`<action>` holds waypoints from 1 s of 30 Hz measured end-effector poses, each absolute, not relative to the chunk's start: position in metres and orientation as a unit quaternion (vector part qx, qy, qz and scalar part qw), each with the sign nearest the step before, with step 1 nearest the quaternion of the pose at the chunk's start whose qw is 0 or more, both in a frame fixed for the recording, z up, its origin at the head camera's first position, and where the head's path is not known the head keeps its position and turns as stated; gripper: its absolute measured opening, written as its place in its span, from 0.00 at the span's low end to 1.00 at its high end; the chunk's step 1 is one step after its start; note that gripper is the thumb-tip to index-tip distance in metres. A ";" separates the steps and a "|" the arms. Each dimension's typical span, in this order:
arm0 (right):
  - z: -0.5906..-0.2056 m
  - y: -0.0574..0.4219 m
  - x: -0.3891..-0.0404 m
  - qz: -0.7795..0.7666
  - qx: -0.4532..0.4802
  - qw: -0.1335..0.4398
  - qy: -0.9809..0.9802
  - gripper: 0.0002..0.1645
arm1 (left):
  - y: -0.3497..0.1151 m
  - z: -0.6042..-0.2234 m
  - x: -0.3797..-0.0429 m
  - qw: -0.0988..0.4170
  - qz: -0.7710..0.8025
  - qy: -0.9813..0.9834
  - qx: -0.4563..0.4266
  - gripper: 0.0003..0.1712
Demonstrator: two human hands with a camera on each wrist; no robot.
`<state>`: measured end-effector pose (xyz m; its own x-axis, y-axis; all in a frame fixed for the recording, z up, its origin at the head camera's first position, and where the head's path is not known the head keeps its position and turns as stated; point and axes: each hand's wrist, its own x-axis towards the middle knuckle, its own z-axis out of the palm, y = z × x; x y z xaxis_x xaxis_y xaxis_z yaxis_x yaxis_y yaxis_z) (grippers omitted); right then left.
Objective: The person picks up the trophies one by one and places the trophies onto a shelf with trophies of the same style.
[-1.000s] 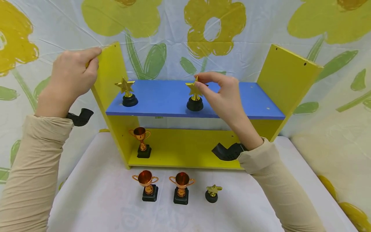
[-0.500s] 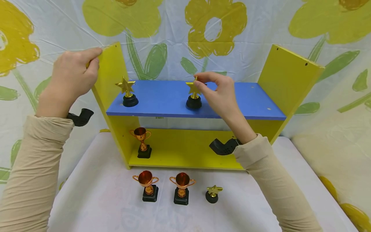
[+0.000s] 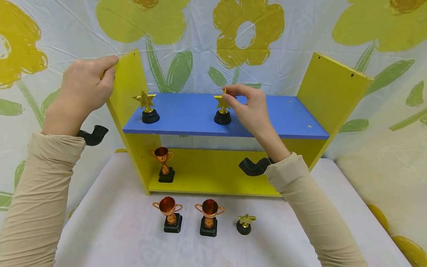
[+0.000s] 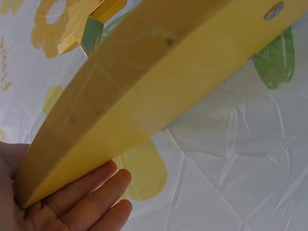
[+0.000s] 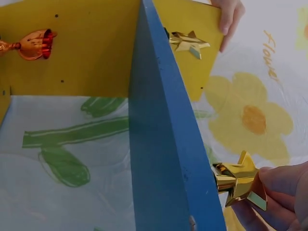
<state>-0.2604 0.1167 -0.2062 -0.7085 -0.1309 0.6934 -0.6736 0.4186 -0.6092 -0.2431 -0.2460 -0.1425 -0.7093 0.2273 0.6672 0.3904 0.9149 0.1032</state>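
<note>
My right hand (image 3: 251, 105) pinches the top of a gold star trophy (image 3: 222, 107) between thumb and fingers. The trophy stands upright, its round black base on the blue shelf board (image 3: 186, 111) near the middle. In the right wrist view the fingertips hold one side of the star (image 5: 240, 180). My left hand (image 3: 88, 81) grips the top front corner of the yellow left side panel (image 3: 128, 79); the left wrist view has the panel (image 4: 110, 101) between its thumb and fingers. A second star trophy (image 3: 146, 105) stands at the blue board's left end.
A copper cup trophy (image 3: 162, 165) stands at the left of the yellow lower shelf (image 3: 213, 170). On the white table (image 3: 110, 222) before the unit stand two copper cups (image 3: 171, 215) (image 3: 209, 218) and a small gold star trophy (image 3: 245, 224). A yellow right panel (image 3: 328, 89) bounds the unit.
The right hand and the star trophy it holds have shifted slightly left and back on the blue board. The left hand keeps its hold on the panel.
</note>
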 end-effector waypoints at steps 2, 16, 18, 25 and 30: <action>-0.207 0.117 -0.262 0.480 0.254 0.283 -0.791 0.12 | -0.246 -0.142 -0.243 0.339 -0.120 -0.918 -0.166 0.27; -0.209 0.115 -0.264 0.486 0.258 0.287 -0.784 0.13 | -0.245 -0.142 -0.242 0.334 -0.116 -0.921 -0.166 0.27; -0.209 0.115 -0.264 0.485 0.255 0.285 -0.786 0.13 | -0.245 -0.142 -0.242 0.333 -0.117 -0.921 -0.166 0.27; -0.209 0.115 -0.263 0.482 0.249 0.284 -0.790 0.14 | -0.245 -0.142 -0.242 0.331 -0.117 -0.922 -0.166 0.27; -0.209 0.114 -0.262 0.482 0.253 0.289 -0.788 0.13 | -0.245 -0.142 -0.242 0.331 -0.118 -0.922 -0.165 0.27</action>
